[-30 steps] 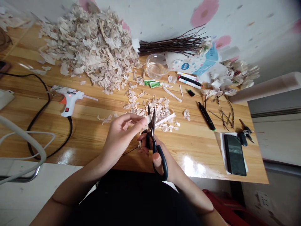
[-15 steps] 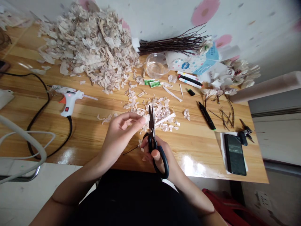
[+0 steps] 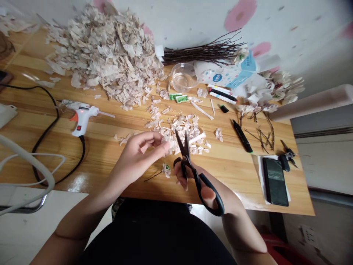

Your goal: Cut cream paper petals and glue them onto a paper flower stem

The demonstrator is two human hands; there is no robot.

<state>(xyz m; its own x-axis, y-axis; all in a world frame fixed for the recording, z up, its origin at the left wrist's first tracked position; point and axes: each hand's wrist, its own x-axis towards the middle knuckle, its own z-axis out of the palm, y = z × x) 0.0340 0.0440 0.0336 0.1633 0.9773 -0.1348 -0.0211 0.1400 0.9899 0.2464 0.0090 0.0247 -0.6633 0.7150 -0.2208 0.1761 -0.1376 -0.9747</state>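
My left hand [image 3: 142, 154] pinches a small pale, papery petal-like piece [image 3: 166, 141] between thumb and fingertips. My right hand [image 3: 198, 184] holds black-handled scissors [image 3: 185, 152], thumb and fingers through the loops. The blades stand apart, pointing away from me, just right of the pale piece and not touching it. Below the blades' tips lies a scatter of pale scraps [image 3: 190, 125] on the wooden table [image 3: 132, 125]. Between my hands, near the front edge, rests a thin twig with a small pale flower [image 3: 166, 170] at its end.
A large heap of dry papery flakes [image 3: 110, 55] fills the back left. The white glue gun [image 3: 84, 116] lies left with its cord. Behind are a clear bowl [image 3: 184, 77] and a twig bundle [image 3: 201, 53]. To the right lie a black marker [image 3: 242, 136] and a phone [image 3: 275, 181].
The scissors have moved right, away from the piece in my left hand, and their blades have spread wider. The flower twig between my hands now shows more fully.
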